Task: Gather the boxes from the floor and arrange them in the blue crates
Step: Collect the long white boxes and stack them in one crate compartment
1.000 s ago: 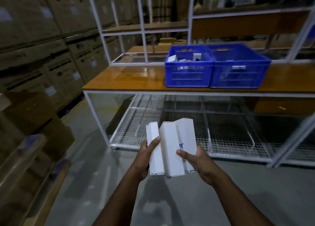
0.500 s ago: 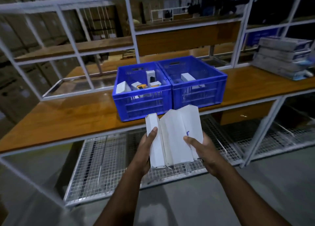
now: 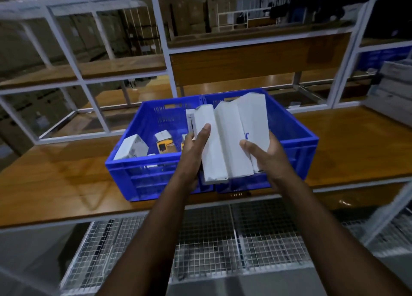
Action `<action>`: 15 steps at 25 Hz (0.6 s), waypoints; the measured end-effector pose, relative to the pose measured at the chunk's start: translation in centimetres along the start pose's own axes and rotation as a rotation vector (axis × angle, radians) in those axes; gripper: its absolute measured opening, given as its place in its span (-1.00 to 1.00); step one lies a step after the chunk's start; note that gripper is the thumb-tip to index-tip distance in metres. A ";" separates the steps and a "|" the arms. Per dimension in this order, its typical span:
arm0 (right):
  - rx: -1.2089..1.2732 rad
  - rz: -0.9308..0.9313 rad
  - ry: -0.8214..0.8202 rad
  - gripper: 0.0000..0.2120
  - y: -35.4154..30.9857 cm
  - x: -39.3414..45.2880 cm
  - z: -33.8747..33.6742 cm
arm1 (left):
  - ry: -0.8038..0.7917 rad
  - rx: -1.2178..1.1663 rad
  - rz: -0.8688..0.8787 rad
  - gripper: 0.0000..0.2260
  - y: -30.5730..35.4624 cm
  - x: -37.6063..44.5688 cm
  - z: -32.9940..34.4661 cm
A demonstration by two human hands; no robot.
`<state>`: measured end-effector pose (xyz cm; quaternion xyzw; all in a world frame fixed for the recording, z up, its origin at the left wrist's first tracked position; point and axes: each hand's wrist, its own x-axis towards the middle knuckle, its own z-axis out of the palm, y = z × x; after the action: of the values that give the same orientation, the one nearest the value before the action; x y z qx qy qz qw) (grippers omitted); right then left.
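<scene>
I hold three long white boxes (image 3: 227, 139) fanned upright between both hands, above the near edge of two blue crates. My left hand (image 3: 195, 149) grips the leftmost box with the thumb across its front. My right hand (image 3: 264, 156) grips the two right boxes from the side. The left blue crate (image 3: 145, 170) holds several small white boxes (image 3: 131, 147) and a yellow-marked one (image 3: 163, 144). The right blue crate (image 3: 298, 139) is mostly hidden behind the held boxes.
The crates stand on a wooden shelf (image 3: 55, 179) in a white metal rack (image 3: 162, 46). A wire-mesh shelf (image 3: 211, 249) lies below. Stacked grey packages (image 3: 394, 92) sit at the far right of the shelf. Cardboard cartons fill the left background.
I have walked up to the rack; the crates now sit right behind my hands. The three boxes stay in the same grip, raised over the crates' front edge.
</scene>
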<state>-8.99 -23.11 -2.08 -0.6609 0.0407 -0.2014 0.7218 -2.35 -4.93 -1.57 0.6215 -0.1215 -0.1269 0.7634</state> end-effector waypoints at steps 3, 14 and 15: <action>-0.035 -0.029 0.019 -0.49 -1.0 4.8 -1.5 | 0.016 0.077 0.043 -0.28 1.8 4.2 3.1; -0.454 0.089 0.060 -0.28 0.3 15.7 -7.1 | -0.095 0.405 -0.026 -0.06 0.5 17.8 6.8; -0.514 0.096 0.081 -0.28 0.5 16.2 -7.4 | -0.100 0.456 -0.044 -0.03 0.0 18.5 6.8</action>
<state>3.52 -35.58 -0.11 -0.8114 0.1507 -0.1761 0.5366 12.70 -17.57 0.29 0.7734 -0.1712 -0.1436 0.5932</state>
